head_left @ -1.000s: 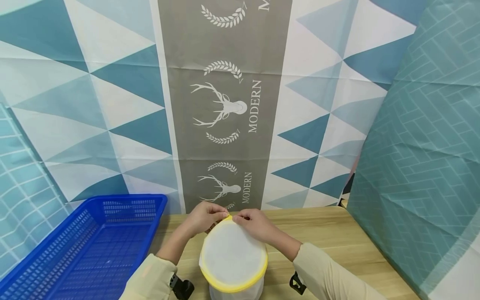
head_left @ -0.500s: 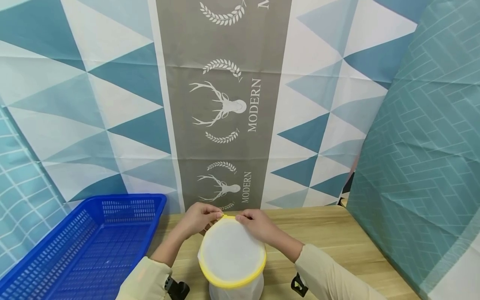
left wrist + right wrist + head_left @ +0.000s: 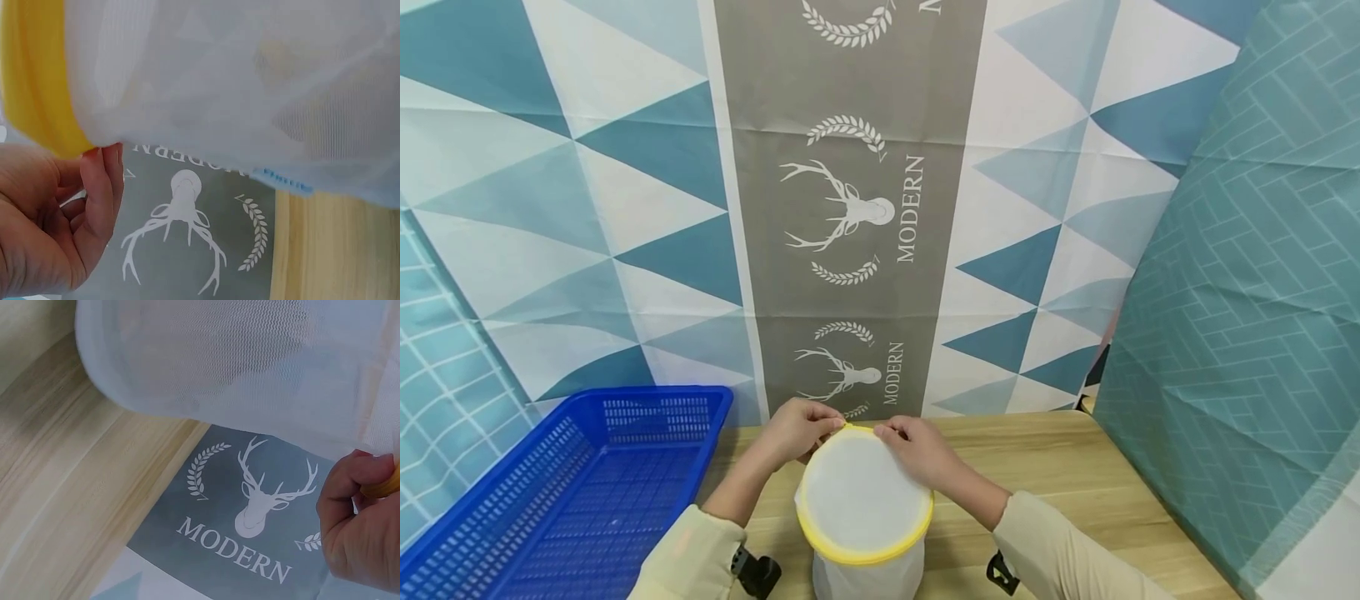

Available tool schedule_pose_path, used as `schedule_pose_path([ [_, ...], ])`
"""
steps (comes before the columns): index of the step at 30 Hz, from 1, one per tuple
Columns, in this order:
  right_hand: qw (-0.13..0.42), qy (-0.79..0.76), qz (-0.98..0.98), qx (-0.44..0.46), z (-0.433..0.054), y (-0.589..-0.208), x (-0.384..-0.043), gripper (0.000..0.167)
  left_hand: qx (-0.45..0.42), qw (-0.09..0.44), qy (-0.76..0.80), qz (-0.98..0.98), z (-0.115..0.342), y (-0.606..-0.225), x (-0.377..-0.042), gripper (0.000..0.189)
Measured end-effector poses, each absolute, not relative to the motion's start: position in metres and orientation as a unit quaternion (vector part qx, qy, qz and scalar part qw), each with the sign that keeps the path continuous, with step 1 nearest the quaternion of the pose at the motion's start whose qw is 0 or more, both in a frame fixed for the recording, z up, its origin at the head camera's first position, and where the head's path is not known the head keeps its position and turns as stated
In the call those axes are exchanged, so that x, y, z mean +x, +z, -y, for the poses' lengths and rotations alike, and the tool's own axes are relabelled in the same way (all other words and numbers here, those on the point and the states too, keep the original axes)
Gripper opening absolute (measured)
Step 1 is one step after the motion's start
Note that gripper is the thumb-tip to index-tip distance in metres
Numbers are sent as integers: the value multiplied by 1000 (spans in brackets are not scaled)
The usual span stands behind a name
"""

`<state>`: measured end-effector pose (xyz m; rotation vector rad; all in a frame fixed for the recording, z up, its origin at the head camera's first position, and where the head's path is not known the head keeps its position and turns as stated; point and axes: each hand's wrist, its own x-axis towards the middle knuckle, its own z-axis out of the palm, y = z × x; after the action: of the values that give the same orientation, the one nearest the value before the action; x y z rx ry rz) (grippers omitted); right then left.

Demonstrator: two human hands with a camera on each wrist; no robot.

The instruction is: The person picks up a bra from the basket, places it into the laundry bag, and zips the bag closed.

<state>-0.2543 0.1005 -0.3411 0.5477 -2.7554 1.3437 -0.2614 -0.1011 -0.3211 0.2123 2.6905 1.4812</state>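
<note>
A round white mesh laundry bag (image 3: 867,498) with a yellow zippered rim (image 3: 865,556) stands at the front middle of the table, its top tipped toward the head camera. At the far side of the rim my left hand (image 3: 805,431) pinches the yellow edge between thumb and fingers. Just right of it, my right hand (image 3: 919,452) pinches the same edge. The left wrist view has the fingertips of the left hand (image 3: 59,215) right under the yellow band. In the right wrist view, the right hand (image 3: 369,519) grips yellow trim beside the see-through mesh wall (image 3: 212,356).
To the left is a blue plastic basket (image 3: 617,500) with perforated sides. The wood-grain table (image 3: 1060,500) extends to the right of the bag. A patterned cloth backdrop (image 3: 850,275) hangs behind, and a teal cloth (image 3: 1240,317) borders the right side.
My left fingertips have shifted left along the yellow rim, and my right fingertips slightly right, so the gap between the hands has widened. The bag has moved a little with them.
</note>
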Motion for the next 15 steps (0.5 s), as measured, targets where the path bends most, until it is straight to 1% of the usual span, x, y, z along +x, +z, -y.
schedule_pose_path([
  [6, 27, 415, 890, 187, -99, -343, -253, 32, 59, 28, 467, -882, 100, -317, -260, 19],
  [11, 18, 402, 890, 215, -97, -344, -254, 38, 63, 34, 466, -882, 100, -318, -261, 20],
  [15, 10, 414, 887, 204, -94, -342, -255, 39, 79, 33, 464, -882, 97, -319, -262, 20],
])
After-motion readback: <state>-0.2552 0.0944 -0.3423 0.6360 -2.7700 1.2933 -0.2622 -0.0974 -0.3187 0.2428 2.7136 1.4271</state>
